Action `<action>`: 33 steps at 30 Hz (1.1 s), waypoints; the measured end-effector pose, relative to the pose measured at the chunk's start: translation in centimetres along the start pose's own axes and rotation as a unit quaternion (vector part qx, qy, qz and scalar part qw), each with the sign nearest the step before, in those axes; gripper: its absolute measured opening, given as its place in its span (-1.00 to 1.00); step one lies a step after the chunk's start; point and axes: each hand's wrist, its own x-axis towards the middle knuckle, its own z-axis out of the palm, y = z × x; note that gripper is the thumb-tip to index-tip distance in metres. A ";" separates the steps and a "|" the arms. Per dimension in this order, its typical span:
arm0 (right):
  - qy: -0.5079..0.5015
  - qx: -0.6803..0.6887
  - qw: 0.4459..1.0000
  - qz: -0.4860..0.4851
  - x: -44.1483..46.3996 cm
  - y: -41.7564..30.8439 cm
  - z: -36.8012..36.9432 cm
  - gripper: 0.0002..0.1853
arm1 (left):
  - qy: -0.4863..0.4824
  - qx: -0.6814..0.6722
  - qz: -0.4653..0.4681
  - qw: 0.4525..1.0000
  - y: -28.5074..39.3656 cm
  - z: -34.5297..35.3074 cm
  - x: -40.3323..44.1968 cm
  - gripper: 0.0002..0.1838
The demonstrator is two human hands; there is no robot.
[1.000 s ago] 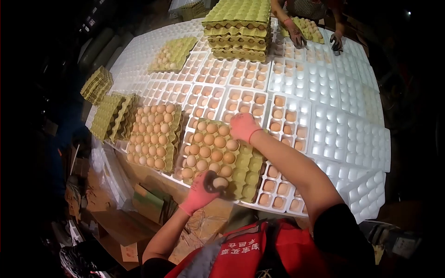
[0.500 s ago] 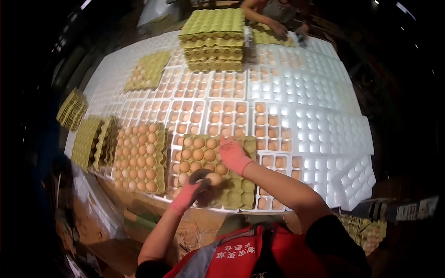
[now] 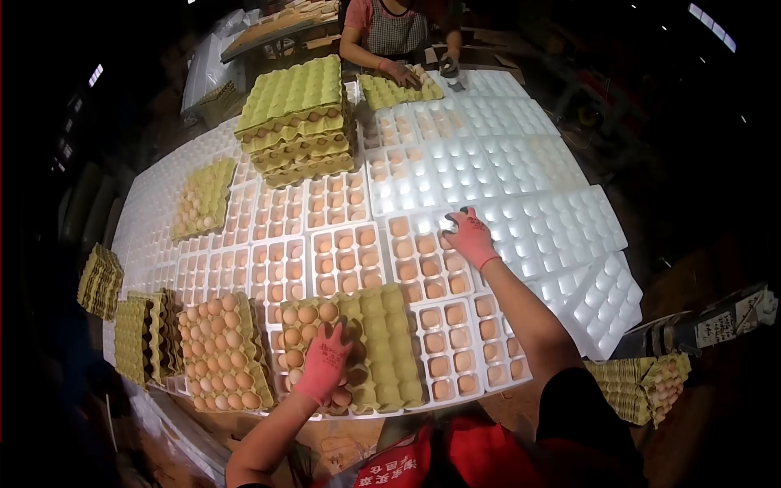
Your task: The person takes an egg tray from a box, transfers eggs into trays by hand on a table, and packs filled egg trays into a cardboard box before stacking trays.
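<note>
At view's 7 o'clock: left hand [image 3: 327, 362], half-curled over eggs [image 3: 307, 314] in pulp tray [image 3: 378, 350]. 3 o'clock: right hand [image 3: 472, 238], fingers bent, over white tray [image 3: 427, 221]. Grips unclear. 11 o'clock: tray stack [image 3: 293, 106] blocks view behind.

Cool, strong light falls across the middle of the frame, glaring off the white trays [image 3: 561, 224] at right and washing out those toward the upper left, while the surroundings sink to near black around a slanted bright strip [image 3: 712, 27] at upper right. Wide-angle distortion bows the tray rows toward dark, rounded borders. The egg carton [image 3: 378, 346] at lower centre looks fairly clear; finer detail softens toward the top.
</note>
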 end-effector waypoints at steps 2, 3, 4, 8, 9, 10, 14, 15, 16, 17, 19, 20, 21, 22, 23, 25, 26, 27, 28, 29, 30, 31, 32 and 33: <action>-0.008 0.007 1.000 -0.021 1.0 0.5 0.5 -0.45 | -0.027 0.006 -0.002 1.000 0.5 -0.4 0.9 -0.56; -0.042 0.001 0.999 -0.025 1.6 0.8 0.5 -0.47 | -0.043 0.009 -0.002 0.999 0.8 -0.5 1.3 -0.57; -0.073 -0.006 0.997 -0.031 2.4 0.9 0.4 -0.49 | -0.054 0.013 -0.002 0.998 0.9 -0.7 1.8 -0.58; 0.030 0.048 0.995 -0.076 4.9 -3.3 0.9 -0.64 | -0.007 -0.058 -0.098 0.993 0.9 -1.8 1.3 -0.49; -0.004 -0.010 0.992 -0.124 5.7 -3.2 3.2 -0.63 | 0.016 -0.087 -0.133 0.987 1.7 -4.3 2.0 -0.48; -0.037 -0.065 0.983 -0.169 6.1 -3.3 4.9 -0.63 | 0.068 -0.126 -0.177 0.974 2.7 -5.8 2.9 -0.51; 0.068 -0.011 0.978 -0.195 4.4 -0.5 6.2 -0.55 | 0.036 -0.572 -0.366 0.733 2.7 -8.9 9.9 -0.56; 0.099 -0.010 0.976 -0.195 3.8 0.3 4.9 -0.53 | 0.070 -0.599 -0.348 0.718 3.4 -9.0 13.0 -0.57; 0.132 -0.010 0.972 -0.196 3.7 1.2 3.7 -0.50 | 0.114 -0.565 -0.241 0.781 2.5 -6.8 16.6 -0.60; 0.142 -0.033 0.969 -0.198 4.1 2.4 3.3 -0.48 | 0.166 -0.549 -0.204 0.793 2.3 -4.9 20.6 -0.60; 0.126 -0.061 0.977 -0.158 4.0 4.9 3.8 -0.46 | 0.280 -0.381 -0.162 0.866 2.1 -2.7 28.6 -0.64; 0.144 -0.067 0.975 -0.155 3.9 6.0 4.6 -0.46 | 0.294 -0.314 -0.205 0.879 2.4 -2.5 31.6 -0.56; 0.137 -0.058 0.978 -0.146 4.1 6.0 4.8 -0.47 | 0.300 -0.142 -0.214 0.919 1.2 0.2 34.6 -0.62; 0.128 -0.049 0.981 -0.136 4.2 5.8 4.9 -0.48 | 0.221 -0.109 -0.244 0.938 0.8 0.8 36.1 -0.65; 0.118 -0.039 0.985 -0.123 4.1 5.8 4.7 -0.49 | 0.196 -0.100 -0.249 0.943 0.4 1.5 36.8 -0.64; 0.123 -0.022 0.983 -0.133 4.2 6.3 4.5 -0.50 | 0.201 -0.097 -0.247 0.943 -0.7 3.5 36.7 -0.57; 0.129 -0.010 0.982 -0.135 4.3 6.4 4.5 -0.50 | 0.230 -0.042 -0.233 0.944 -1.2 4.7 36.4 -0.53; 0.134 -0.007 0.982 -0.131 4.2 6.3 4.3 -0.51 | 0.161 -0.014 -0.225 0.961 -2.3 5.3 35.9 -0.52; 0.133 -0.006 0.983 -0.127 4.0 6.3 4.3 -0.51 | 0.095 0.012 -0.218 0.971 -2.9 5.2 35.6 -0.52; 0.134 -0.007 0.983 -0.125 4.1 6.2 4.2 -0.52 | 0.114 -0.006 -0.217 0.969 -3.3 5.1 35.9 -0.53; 0.136 -0.009 0.983 -0.120 4.2 6.1 4.0 -0.52 | 0.134 -0.023 -0.214 0.967 -3.4 4.2 36.5 -0.55; 0.142 0.000 0.983 -0.120 4.3 6.1 3.8 -0.53 | 0.152 -0.041 -0.210 0.965 -3.5 3.3 37.2 -0.56; 0.143 0.007 0.982 -0.121 4.3 6.1 3.8 -0.53 | 0.183 -0.073 -0.214 0.957 -4.0 2.4 38.3 -0.55; 0.142 0.011 0.982 -0.123 4.3 6.2 3.9 -0.54 | 0.264 -0.058 -0.181 0.945 -4.8 2.5 39.7 -0.56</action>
